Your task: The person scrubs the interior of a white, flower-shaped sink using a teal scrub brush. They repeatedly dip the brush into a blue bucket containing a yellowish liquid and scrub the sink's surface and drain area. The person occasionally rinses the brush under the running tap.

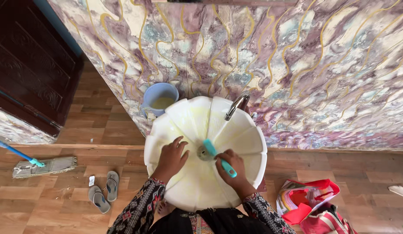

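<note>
Over the white scalloped washbasin [249, 143], both hands are at work. Right hand [232, 168] has its fingers closed around the handle of a turquoise brush [218, 157], whose head rests near the drain [204, 152] at the middle of the bowl. Left hand [172, 157] lies flat on the inner wall of the basin, fingers spread wide and holding nothing. I judge that the step in hand is scrubbing around the drain; the next move calls for firm pressure on the brush and a steady left hand. Inside, the basin shows yellowish streaks, perhaps cleaning liquid. Chrome tap [236, 105] gives no visible water. Beside the basin, on the floor by the wall, a pale blue bucket [159, 98] contains a cloudy yellowish liquid. Right of the person, a red striped bag [312, 203] stands open; its contents I cannot tell.
</note>
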